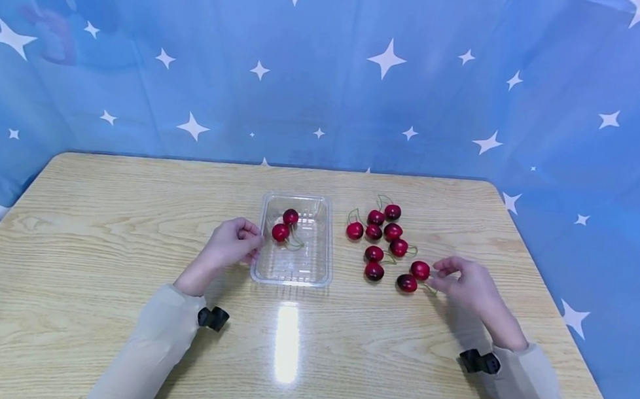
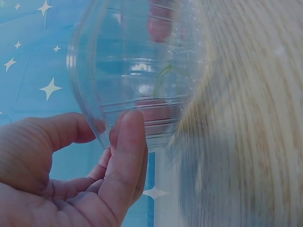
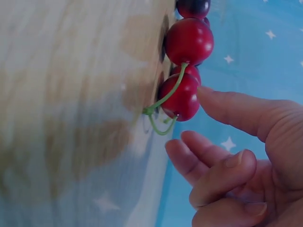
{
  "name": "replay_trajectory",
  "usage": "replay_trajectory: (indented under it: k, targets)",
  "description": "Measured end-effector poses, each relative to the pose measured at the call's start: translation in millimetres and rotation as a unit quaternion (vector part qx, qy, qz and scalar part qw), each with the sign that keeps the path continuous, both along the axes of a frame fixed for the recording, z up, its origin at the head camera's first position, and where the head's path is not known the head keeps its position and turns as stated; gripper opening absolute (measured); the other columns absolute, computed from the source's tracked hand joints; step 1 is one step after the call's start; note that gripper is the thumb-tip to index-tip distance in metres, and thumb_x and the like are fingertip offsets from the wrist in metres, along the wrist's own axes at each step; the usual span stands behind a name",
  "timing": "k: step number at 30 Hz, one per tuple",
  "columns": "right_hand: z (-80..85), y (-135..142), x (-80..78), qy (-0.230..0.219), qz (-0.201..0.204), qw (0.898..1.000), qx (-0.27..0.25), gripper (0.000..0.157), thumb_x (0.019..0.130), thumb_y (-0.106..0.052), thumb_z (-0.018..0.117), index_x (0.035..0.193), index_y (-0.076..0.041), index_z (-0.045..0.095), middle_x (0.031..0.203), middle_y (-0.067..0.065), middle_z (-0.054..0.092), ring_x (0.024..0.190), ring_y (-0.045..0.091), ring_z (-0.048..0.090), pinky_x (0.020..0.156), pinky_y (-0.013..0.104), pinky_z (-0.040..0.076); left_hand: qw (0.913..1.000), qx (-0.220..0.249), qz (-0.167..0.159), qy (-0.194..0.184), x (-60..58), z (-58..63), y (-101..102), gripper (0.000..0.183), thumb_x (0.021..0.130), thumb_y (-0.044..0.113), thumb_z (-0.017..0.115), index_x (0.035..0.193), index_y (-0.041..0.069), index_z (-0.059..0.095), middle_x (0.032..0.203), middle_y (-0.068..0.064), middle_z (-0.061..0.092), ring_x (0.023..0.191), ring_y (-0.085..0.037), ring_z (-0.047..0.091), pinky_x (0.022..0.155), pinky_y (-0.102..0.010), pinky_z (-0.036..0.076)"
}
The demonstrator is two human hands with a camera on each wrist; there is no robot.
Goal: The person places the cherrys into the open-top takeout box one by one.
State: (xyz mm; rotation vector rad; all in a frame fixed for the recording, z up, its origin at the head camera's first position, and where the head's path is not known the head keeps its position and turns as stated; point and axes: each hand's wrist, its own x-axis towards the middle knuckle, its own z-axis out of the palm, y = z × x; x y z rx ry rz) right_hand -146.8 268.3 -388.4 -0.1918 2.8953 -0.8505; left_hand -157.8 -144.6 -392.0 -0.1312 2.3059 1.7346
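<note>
At its left edge, the clear plastic box is pinched by my left hand. The left wrist view shows the thumb and fingers on either side of the rim. Inside the box lie two joined dark red cherries with green stems. My right hand is beside the nearest cherry pair on the right, thumb and fingers apart. In the right wrist view the thumb tip appears at one cherry; whether it touches I cannot tell. The joined green stem hangs between the fruit and the fingers.
Several more cherries lie grouped on the wooden table between the box and my right hand. A blue star-patterned cloth hangs behind the table. Each wrist wears a small black camera.
</note>
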Motion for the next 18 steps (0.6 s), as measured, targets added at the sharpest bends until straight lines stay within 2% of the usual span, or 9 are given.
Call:
replay_trajectory:
  k: [5, 13, 18]
  targets:
    - [-4.2, 1.4, 1.3, -0.008, 0.001, 1.000, 0.010, 0.032, 0.080, -0.020, 0.073, 0.101, 0.004, 0.065, 0.089, 0.014, 0.065, 0.083, 0.028, 0.059, 0.066, 0.032, 0.046, 1.0000, -0.005, -0.003, 0.005, -0.9, -1.0, -0.2, 0.012, 0.090, 0.000, 0.054, 0.099, -0.007, 0.051, 0.073, -0.009, 0.056, 0.058, -0.012, 0.057, 0.058, -0.026, 0.057]
    - [-8.0, -1.3, 2.1, -0.027, -0.002, 1.000, 0.007, 0.028, 0.078, -0.014, 0.073, 0.097, 0.004, 0.064, 0.081, 0.007, 0.062, 0.071, 0.018, 0.055, 0.060, 0.028, 0.044, 1.0000, -0.008, 0.000, 0.001, 0.5, 1.1, -0.1, 0.012, 0.090, 0.001, 0.054, 0.099, -0.006, 0.052, 0.071, -0.008, 0.055, 0.058, -0.013, 0.057, 0.059, -0.027, 0.057]
    - [-10.7, -3.6, 2.3, -0.014, 0.002, 1.000, 0.011, 0.024, 0.076, -0.010, 0.073, 0.092, 0.005, 0.064, 0.076, 0.006, 0.062, 0.065, 0.015, 0.054, 0.057, 0.029, 0.044, 0.9999, -0.009, -0.003, 0.004, 0.7, -0.2, -0.4, 0.012, 0.090, 0.001, 0.054, 0.099, -0.007, 0.051, 0.072, -0.009, 0.056, 0.058, -0.012, 0.057, 0.058, -0.028, 0.057]
